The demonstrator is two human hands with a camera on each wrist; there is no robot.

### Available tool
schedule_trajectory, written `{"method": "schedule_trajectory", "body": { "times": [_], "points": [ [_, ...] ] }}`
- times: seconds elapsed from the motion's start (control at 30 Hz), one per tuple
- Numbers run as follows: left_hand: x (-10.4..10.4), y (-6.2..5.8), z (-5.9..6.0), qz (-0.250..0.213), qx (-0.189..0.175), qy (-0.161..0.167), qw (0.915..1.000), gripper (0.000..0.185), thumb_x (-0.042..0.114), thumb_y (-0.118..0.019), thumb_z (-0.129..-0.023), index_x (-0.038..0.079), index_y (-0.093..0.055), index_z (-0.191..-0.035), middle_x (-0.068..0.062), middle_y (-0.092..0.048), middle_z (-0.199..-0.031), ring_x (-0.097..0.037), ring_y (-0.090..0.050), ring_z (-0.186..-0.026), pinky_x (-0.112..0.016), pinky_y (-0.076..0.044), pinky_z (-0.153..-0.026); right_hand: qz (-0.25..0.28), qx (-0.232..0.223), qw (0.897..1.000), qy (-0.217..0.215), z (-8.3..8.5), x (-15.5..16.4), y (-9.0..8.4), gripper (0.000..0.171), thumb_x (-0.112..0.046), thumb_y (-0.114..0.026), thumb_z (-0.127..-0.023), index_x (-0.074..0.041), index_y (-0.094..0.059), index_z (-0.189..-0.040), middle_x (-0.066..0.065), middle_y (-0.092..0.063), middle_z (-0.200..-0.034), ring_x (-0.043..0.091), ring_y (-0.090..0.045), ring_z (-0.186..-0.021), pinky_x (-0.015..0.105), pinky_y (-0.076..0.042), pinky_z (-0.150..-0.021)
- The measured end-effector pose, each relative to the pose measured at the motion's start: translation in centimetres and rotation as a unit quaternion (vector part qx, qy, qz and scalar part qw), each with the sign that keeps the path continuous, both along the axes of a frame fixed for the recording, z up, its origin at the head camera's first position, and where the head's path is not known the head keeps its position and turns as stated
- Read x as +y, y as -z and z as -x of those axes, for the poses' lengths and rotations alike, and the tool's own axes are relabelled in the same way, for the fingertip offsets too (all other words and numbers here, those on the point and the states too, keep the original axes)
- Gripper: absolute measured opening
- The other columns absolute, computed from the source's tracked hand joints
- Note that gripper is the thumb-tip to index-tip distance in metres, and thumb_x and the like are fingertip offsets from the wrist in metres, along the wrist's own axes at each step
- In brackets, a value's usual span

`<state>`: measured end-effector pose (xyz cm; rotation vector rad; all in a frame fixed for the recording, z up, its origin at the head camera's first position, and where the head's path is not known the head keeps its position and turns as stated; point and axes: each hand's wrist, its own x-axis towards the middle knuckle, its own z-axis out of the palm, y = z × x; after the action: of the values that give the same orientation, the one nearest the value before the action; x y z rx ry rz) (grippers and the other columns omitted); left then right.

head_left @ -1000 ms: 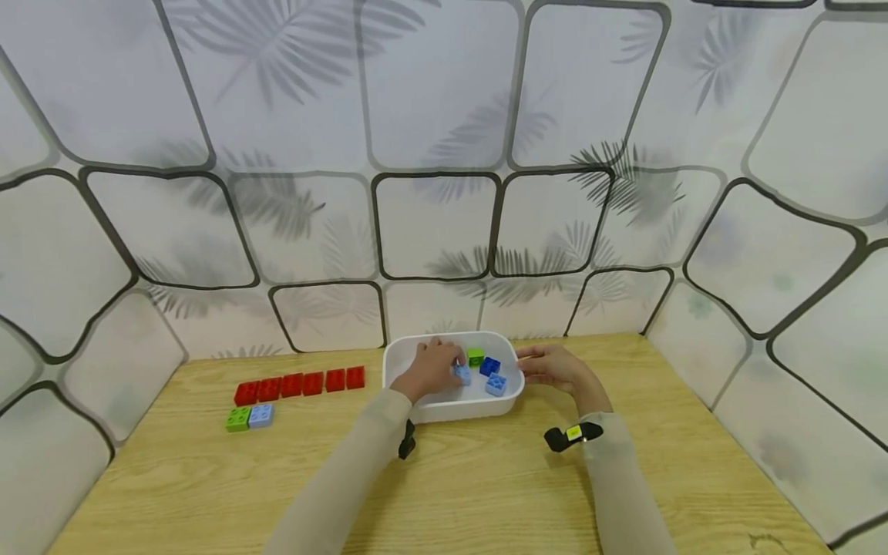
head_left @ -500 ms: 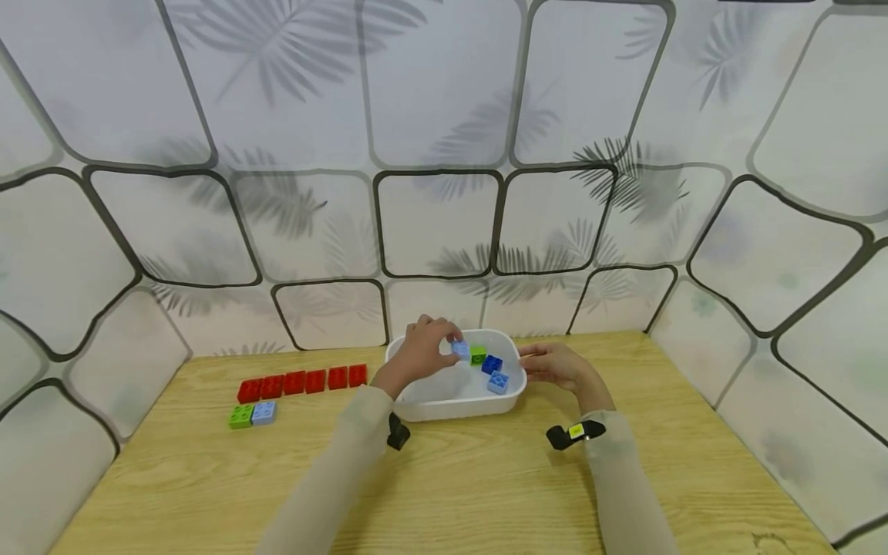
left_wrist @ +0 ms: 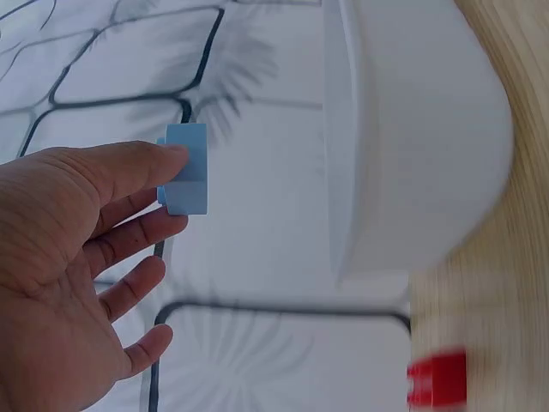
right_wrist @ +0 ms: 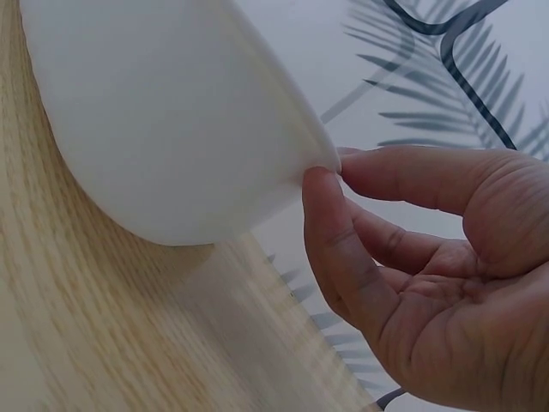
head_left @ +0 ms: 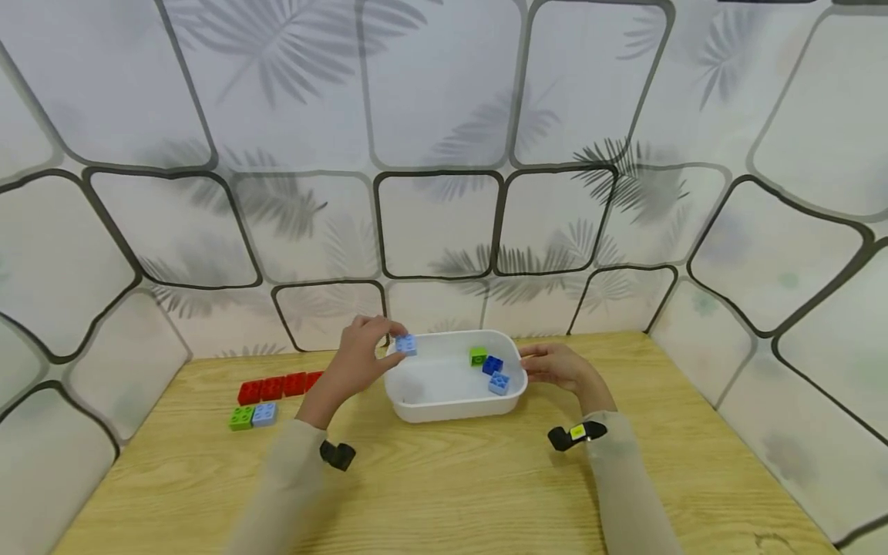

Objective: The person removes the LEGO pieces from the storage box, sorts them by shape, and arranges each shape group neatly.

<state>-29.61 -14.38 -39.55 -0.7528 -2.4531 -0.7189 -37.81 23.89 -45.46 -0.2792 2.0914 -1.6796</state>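
Note:
Between thumb and fingertips my left hand (head_left: 357, 358) pinches a light blue toy brick (head_left: 405, 344), held up over the left end of a white plastic tub (head_left: 451, 412). In the left wrist view the brick (left_wrist: 187, 169) shows side-on, with the other fingers spread loosely. My right hand (head_left: 558, 367) grips the tub's right rim, and the right wrist view shows thumb and finger pinching that edge (right_wrist: 317, 146). Inside the tub, toward its right, lie a green brick (head_left: 478, 356), a dark blue brick (head_left: 492, 364) and another light blue brick (head_left: 498, 383).
Left of the tub a row of red bricks (head_left: 273, 388) runs along the wooden table (head_left: 444, 486), partly hidden by my left hand. In front of it a green brick (head_left: 241, 418) and a light blue brick (head_left: 264, 415) sit side by side. Patterned fabric (head_left: 444, 223) walls the table's back and sides.
My left hand has lifted the light blue brick out of the tub and carried it left, past the other bricks. The right hand has stayed at the tub's rim.

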Motion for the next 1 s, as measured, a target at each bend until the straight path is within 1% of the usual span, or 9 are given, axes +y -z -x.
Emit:
{"method": "schedule_trajectory", "body": {
  "times": [0.1,0.23,0.3,0.4,0.53,0.63,0.73,0.87,1.0],
  "points": [
    [-2.9,0.1,-1.0,-0.001,0.022,-0.011,0.9997,0.03,0.008,-0.083,-0.083,0.006,-0.07,-0.11,-0.01,-0.07,-0.107,-0.035,-0.056,-0.102,-0.057,-0.042,-0.091,-0.002,-0.004,1.0,0.001,0.0,-0.2,0.1,0.05,-0.008,-0.06,-0.102,0.014,-0.045,-0.144,0.01,-0.069,-0.12,0.009,-0.07,-0.094,0.028,-0.059,-0.086],
    [-5.9,0.1,-2.2,-0.003,0.028,-0.031,0.9991,0.032,0.004,-0.084,-0.081,0.005,-0.07,-0.11,-0.011,-0.07,-0.107,-0.037,-0.055,-0.105,-0.059,-0.04,-0.093,-0.012,0.0,1.0,0.0,-0.1,-0.2,0.1,0.05,-0.008,-0.059,-0.102,0.014,-0.045,-0.144,0.018,-0.065,-0.13,0.01,-0.069,-0.096,0.029,-0.058,-0.087],
    [-7.1,0.1,-2.7,0.003,0.03,-0.038,0.9988,0.033,0.004,-0.084,-0.08,0.005,-0.07,-0.11,-0.01,-0.07,-0.107,-0.036,-0.055,-0.105,-0.059,-0.04,-0.093,-0.018,0.002,1.0,0.002,-0.1,-0.1,0.2,0.049,-0.008,-0.059,-0.102,0.013,-0.046,-0.144,0.02,-0.063,-0.133,0.01,-0.069,-0.096,0.029,-0.058,-0.087],
    [-8.5,0.5,-3.5,0.013,0.039,-0.045,0.9981,0.034,0.003,-0.085,-0.079,0.006,-0.07,-0.109,-0.01,-0.07,-0.105,-0.035,-0.056,-0.102,-0.057,-0.041,-0.09,-0.023,0.008,1.0,-0.008,-0.1,0.1,0.2,0.051,-0.01,-0.058,-0.103,0.015,-0.043,-0.145,0.022,-0.061,-0.135,0.01,-0.068,-0.098,0.028,-0.058,-0.087],
    [-10.1,1.6,-4.2,0.018,0.05,-0.054,0.9971,0.035,0.001,-0.087,-0.076,0.006,-0.071,-0.107,-0.009,-0.071,-0.104,-0.034,-0.056,-0.098,-0.055,-0.043,-0.085,-0.021,0.007,1.0,-0.02,-0.2,0.4,0.5,0.053,-0.01,-0.058,-0.103,0.017,-0.041,-0.145,0.016,-0.064,-0.128,0.008,-0.067,-0.098,0.026,-0.058,-0.087],
    [-11.1,2.4,-4.3,0.01,0.035,-0.06,0.9976,0.034,0.0,-0.087,-0.076,0.006,-0.072,-0.106,-0.01,-0.072,-0.105,-0.035,-0.055,-0.098,-0.054,-0.041,-0.085,-0.018,0.004,1.0,-0.02,-0.2,0.5,0.5,0.053,-0.009,-0.059,-0.103,0.017,-0.041,-0.145,0.007,-0.067,-0.121,0.007,-0.067,-0.096,0.026,-0.058,-0.086],
    [-11.8,2.8,-3.9,0.002,0.014,-0.059,0.9981,0.033,0.001,-0.086,-0.077,0.006,-0.073,-0.107,-0.01,-0.073,-0.107,-0.036,-0.055,-0.1,-0.054,-0.041,-0.085,-0.019,0.009,0.999,-0.026,-0.2,0.6,0.3,0.053,-0.009,-0.058,-0.103,0.018,-0.039,-0.145,0.004,-0.067,-0.119,0.006,-0.067,-0.096,0.026,-0.058,-0.087],
    [-12.6,2.7,-3.4,0.007,-0.01,-0.059,0.9982,0.034,0.004,-0.084,-0.08,0.004,-0.073,-0.112,-0.012,-0.072,-0.107,-0.037,-0.054,-0.1,-0.055,-0.043,-0.085,-0.023,0.008,1.0,-0.018,0.0,0.5,-0.1,0.053,-0.008,-0.057,-0.103,0.017,-0.039,-0.146,0.004,-0.067,-0.121,0.006,-0.068,-0.095,0.026,-0.058,-0.086],
    [-13.9,2.4,-3.6,0.02,-0.048,-0.07,0.9962,0.036,0.005,-0.083,-0.082,0.004,-0.073,-0.116,-0.013,-0.071,-0.107,-0.038,-0.052,-0.104,-0.056,-0.043,-0.086,-0.026,0.003,1.0,-0.015,0.3,0.0,-0.3,0.052,-0.009,-0.058,-0.103,0.016,-0.041,-0.146,0.004,-0.067,-0.122,0.007,-0.069,-0.096,0.027,-0.058,-0.088]
  ]
}}
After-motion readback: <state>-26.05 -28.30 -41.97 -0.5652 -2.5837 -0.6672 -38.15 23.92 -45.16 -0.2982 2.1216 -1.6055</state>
